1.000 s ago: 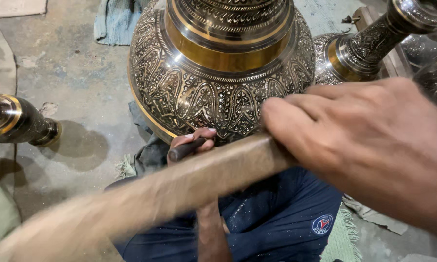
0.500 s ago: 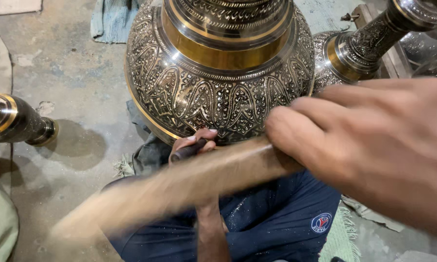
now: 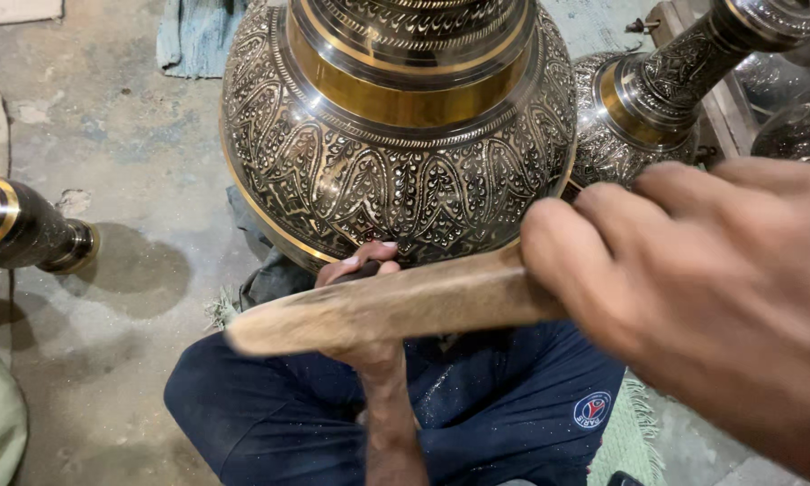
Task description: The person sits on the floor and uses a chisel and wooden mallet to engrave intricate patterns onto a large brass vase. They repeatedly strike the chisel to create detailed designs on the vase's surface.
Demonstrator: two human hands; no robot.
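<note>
While the right hand [image 3: 702,297] sits big in the foreground w/ fingers wrapped tight round a wooden mallet handle [image 3: 396,306], the stick lies nearly level across the frame, its far end blurred at left. Left hand [image 3: 362,265] is mostly hidden behind that wood; fingertips show pinched on a small dark chisel [image 3: 355,268] pressed vs. the lower edge of the big engraved metal vase [image 3: 396,135]. Vase has dark silver-toned relief patterns, brass-colour band round the shoulder & a thin gold line near the base; it rests over the person's lap (navy shorts [image 3: 477,414] w/ a round badge). Left forearm comes up from below centre. At right, a 2nd engraved vessel [image 3: 675,81] w/ narrow neck leans just beside the big one. Far left, another dark metal piece [image 3: 22,225] w/ gold ring lies on the concrete floor [image 3: 117,135]. Blue-grey cloth [image 3: 189,40] at top left.
</note>
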